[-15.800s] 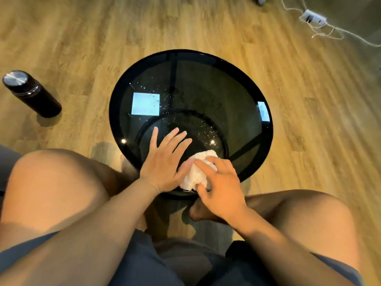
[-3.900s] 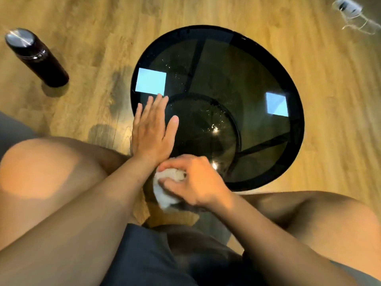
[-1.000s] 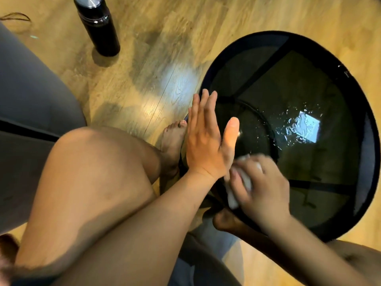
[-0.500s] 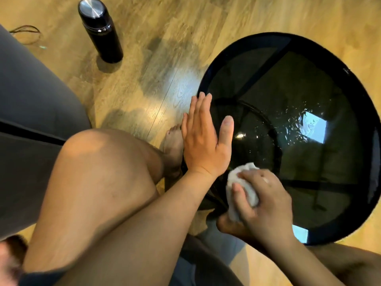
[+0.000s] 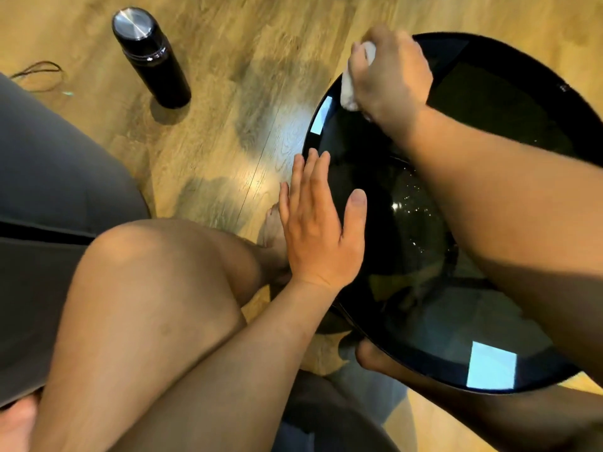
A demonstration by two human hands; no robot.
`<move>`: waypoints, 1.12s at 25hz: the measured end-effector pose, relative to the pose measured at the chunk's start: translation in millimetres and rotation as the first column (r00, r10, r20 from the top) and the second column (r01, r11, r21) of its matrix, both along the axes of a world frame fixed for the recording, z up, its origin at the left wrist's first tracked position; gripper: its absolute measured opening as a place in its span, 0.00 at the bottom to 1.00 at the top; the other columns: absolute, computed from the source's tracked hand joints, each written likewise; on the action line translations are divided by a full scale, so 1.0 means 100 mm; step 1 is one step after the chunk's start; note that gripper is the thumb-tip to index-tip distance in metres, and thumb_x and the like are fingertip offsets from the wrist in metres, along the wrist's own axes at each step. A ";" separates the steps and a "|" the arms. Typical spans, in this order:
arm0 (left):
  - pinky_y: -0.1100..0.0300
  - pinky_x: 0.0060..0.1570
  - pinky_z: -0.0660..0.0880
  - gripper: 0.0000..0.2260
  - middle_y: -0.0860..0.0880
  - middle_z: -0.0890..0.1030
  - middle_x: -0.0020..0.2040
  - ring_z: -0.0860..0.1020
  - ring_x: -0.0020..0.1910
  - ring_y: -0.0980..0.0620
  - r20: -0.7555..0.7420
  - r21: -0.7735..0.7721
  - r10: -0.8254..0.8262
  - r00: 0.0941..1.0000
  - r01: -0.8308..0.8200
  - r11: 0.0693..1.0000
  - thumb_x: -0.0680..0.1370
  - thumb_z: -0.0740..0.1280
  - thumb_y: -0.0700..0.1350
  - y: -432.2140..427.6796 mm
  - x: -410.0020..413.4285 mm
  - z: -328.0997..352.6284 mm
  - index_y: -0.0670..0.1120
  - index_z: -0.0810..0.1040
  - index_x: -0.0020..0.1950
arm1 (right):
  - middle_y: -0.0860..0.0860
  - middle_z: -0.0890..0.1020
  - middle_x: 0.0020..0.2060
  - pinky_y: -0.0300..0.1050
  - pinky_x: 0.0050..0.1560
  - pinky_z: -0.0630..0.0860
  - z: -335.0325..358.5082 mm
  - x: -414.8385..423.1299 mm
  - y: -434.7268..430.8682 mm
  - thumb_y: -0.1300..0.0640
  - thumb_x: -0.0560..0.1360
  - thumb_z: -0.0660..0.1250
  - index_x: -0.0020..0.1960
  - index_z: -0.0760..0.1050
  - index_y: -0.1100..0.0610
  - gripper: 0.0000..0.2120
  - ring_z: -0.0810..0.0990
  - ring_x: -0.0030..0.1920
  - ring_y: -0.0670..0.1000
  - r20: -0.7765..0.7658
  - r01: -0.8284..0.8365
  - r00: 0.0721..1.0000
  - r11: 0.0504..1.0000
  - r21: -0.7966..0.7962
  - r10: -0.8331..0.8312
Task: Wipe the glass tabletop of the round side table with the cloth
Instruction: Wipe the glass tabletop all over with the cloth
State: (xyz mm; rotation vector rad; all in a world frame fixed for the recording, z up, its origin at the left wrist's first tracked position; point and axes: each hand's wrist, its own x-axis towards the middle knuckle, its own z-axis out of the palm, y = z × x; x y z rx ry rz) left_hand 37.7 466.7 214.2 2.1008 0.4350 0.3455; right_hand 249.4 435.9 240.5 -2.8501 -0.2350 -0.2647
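Where right hand (image 5: 390, 76) grips cloth (image 5: 348, 89), tabletop (image 5: 489, 102) edge

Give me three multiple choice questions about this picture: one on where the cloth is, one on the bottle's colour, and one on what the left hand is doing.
1. Where is the cloth? A) on the floor B) at the glass tabletop's rim, in the right hand C) over a knee
2. What colour is the bottle's body? A) white B) red C) black
3. How is the left hand? A) flat, fingers straight, at the tabletop's edge B) curled round the bottle C) pinching the cloth

1 B: white cloth shows under the right hand's fingers at the rim.
2 C: black body, silver lid.
3 A: its fingers are straight and hold nothing.
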 end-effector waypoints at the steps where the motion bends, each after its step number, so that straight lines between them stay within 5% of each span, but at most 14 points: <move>1: 0.43 0.76 0.50 0.28 0.46 0.63 0.78 0.53 0.79 0.51 -0.007 -0.008 0.005 1.000 -0.005 1.000 0.80 0.51 0.56 0.01 0.01 0.00 0.44 0.61 0.76 | 0.53 0.79 0.55 0.45 0.45 0.68 0.00 0.11 0.05 0.43 0.78 0.53 0.59 0.75 0.51 0.18 0.77 0.55 0.56 -0.033 0.026 0.999 1.000 0.015 -0.025; 4: 0.41 0.75 0.54 0.28 0.45 0.64 0.77 0.56 0.78 0.49 0.020 -0.019 0.027 0.999 -0.026 0.999 0.80 0.52 0.55 0.03 0.03 0.02 0.43 0.62 0.76 | 0.53 0.79 0.55 0.45 0.46 0.69 -0.01 -0.23 0.02 0.40 0.78 0.56 0.61 0.75 0.50 0.20 0.78 0.55 0.56 -0.054 -0.004 0.998 0.998 0.058 0.007; 7: 0.39 0.73 0.57 0.28 0.43 0.66 0.76 0.61 0.77 0.46 0.052 -0.048 0.058 0.997 -0.056 0.997 0.79 0.51 0.56 0.01 0.02 0.07 0.42 0.64 0.75 | 0.52 0.80 0.55 0.47 0.51 0.75 0.04 -1.00 -0.20 0.40 0.76 0.60 0.62 0.76 0.49 0.20 0.79 0.55 0.55 -0.072 -0.201 0.976 0.977 0.073 0.206; 10: 0.41 0.75 0.50 0.29 0.46 0.65 0.77 0.61 0.77 0.49 0.057 -0.158 0.073 0.996 -0.063 0.985 0.78 0.50 0.59 0.00 0.01 0.10 0.45 0.64 0.75 | 0.49 0.81 0.52 0.49 0.50 0.77 0.16 -1.71 -0.60 0.42 0.74 0.65 0.60 0.77 0.49 0.18 0.79 0.52 0.52 -0.179 -0.355 0.902 0.910 0.213 0.394; 13: 0.44 0.77 0.46 0.29 0.49 0.63 0.78 0.59 0.77 0.52 0.029 -0.163 0.077 0.997 -0.071 0.984 0.77 0.50 0.60 0.01 0.01 0.08 0.48 0.63 0.75 | 0.48 0.80 0.55 0.49 0.53 0.78 0.21 -2.51 -1.32 0.44 0.71 0.70 0.59 0.79 0.50 0.19 0.79 0.55 0.51 -0.276 -0.358 0.868 0.906 0.226 0.413; 17: 0.49 0.77 0.43 0.29 0.48 0.62 0.78 0.56 0.78 0.52 0.016 -0.097 0.059 0.998 -0.057 0.994 0.78 0.50 0.60 0.00 0.02 0.04 0.48 0.63 0.75 | 0.47 0.79 0.51 0.44 0.48 0.72 0.34 -2.79 -2.48 0.47 0.71 0.72 0.56 0.77 0.50 0.16 0.79 0.52 0.52 -0.318 0.090 0.945 0.995 0.051 -0.069; 19: 0.50 0.76 0.42 0.29 0.48 0.62 0.78 0.55 0.79 0.52 0.007 -0.074 0.042 0.999 -0.041 0.996 0.78 0.50 0.60 0.00 0.02 0.03 0.47 0.63 0.75 | 0.53 0.81 0.51 0.47 0.48 0.72 0.34 -2.61 -2.68 0.45 0.70 0.67 0.57 0.76 0.49 0.17 0.79 0.51 0.56 -0.262 0.382 0.894 0.924 0.025 -0.363; 21: 0.50 0.76 0.43 0.29 0.48 0.63 0.78 0.54 0.79 0.52 0.001 -0.064 0.032 0.999 -0.032 0.997 0.78 0.50 0.60 0.01 0.01 0.03 0.47 0.63 0.75 | 0.55 0.82 0.52 0.51 0.51 0.75 0.26 -2.49 -2.33 0.45 0.68 0.66 0.57 0.76 0.49 0.19 0.79 0.52 0.59 -0.227 0.494 0.852 0.868 0.052 -0.471; 25: 0.42 0.76 0.51 0.29 0.47 0.65 0.77 0.58 0.78 0.50 0.029 -0.081 0.055 0.998 -0.053 0.995 0.77 0.50 0.60 0.02 0.02 0.04 0.46 0.65 0.74 | 0.52 0.80 0.54 0.48 0.51 0.75 0.15 -2.57 -0.84 0.46 0.70 0.66 0.58 0.78 0.49 0.18 0.78 0.54 0.55 -0.234 0.127 0.969 0.976 0.174 -0.084; 28: 0.38 0.73 0.55 0.29 0.47 0.66 0.76 0.61 0.76 0.48 0.035 -0.150 0.080 0.996 -0.074 0.986 0.77 0.51 0.59 0.02 0.01 0.04 0.47 0.64 0.74 | 0.50 0.78 0.57 0.50 0.47 0.78 0.24 -2.56 -0.82 0.46 0.72 0.64 0.60 0.76 0.46 0.17 0.75 0.57 0.54 -0.209 -0.157 0.956 0.961 0.227 0.206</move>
